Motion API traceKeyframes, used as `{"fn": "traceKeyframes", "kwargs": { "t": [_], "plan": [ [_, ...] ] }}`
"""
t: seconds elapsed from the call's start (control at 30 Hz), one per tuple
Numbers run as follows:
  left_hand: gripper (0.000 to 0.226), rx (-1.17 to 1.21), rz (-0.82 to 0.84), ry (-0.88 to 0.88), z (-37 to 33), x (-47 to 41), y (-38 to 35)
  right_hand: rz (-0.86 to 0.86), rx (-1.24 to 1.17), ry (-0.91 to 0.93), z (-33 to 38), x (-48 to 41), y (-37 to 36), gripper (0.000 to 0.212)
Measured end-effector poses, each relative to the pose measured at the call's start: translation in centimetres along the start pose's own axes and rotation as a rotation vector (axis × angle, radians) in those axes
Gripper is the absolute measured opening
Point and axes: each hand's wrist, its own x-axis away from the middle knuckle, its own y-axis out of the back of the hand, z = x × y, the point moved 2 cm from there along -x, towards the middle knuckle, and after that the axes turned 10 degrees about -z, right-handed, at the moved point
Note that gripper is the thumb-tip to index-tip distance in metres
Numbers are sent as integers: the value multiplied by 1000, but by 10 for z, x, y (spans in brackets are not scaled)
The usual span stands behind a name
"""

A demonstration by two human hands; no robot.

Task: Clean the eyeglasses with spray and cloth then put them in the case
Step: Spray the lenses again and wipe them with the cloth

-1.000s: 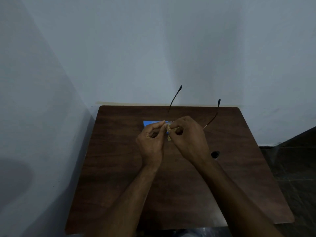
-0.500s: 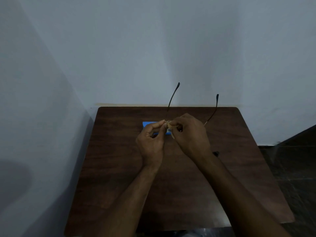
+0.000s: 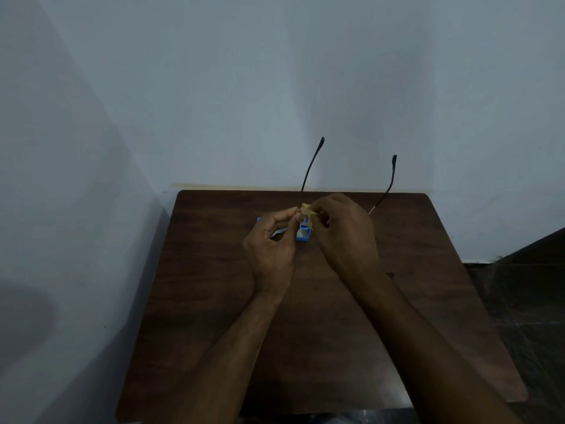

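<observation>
At frame centre the left hand [image 3: 270,249] pinched the thin, black-armed wire eyeglasses [image 3: 320,145] at a lens. The right hand [image 3: 345,237] pinched a crumpled yellow cloth [image 3: 307,211] against it. The arms pointed up-frame, and the small blue case [image 3: 304,237] lay just beneath on the dark wooden desk [image 3: 214,301].

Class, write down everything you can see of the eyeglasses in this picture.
The eyeglasses are thin-framed and dark, seemingly metal. Both temple arms are unfolded, rising toward the wall, with thicker dark tips. The front is mostly hidden. The left hand pinches the frame above the table; the right hand pinches a yellowish cloth against it.
</observation>
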Motion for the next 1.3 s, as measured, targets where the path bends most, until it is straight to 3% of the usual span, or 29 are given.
{"fn": "traceKeyframes", "kwargs": {
  "t": [0.2,0.37,0.53,0.7,1.0,1.17,1.3],
  "plan": [
    [20,4,1,-34,0,-4,1,34,-73,16,10,-6,-3,4],
    [21,-28,5,-29,-3,-3,0,-10,154,85,7,-15,-1,8],
    [21,-3,-15,-12,-5,-7,1,-26,27,108,19,-5,3,8],
    [21,7,-16,-22,-10,-6,-1,-110,166,116,16,-11,3,16],
    [21,-8,-43,-66,-15,-16,0,-162,143,192,17,-8,5,12],
    [21,25,-43,-43,-14,-17,-1,-106,43,177,25,-7,-2,3],
    [23,-7,-63,-57,-14,-20,3,-109,83,185,14,-6,2,10]
  ]
}}
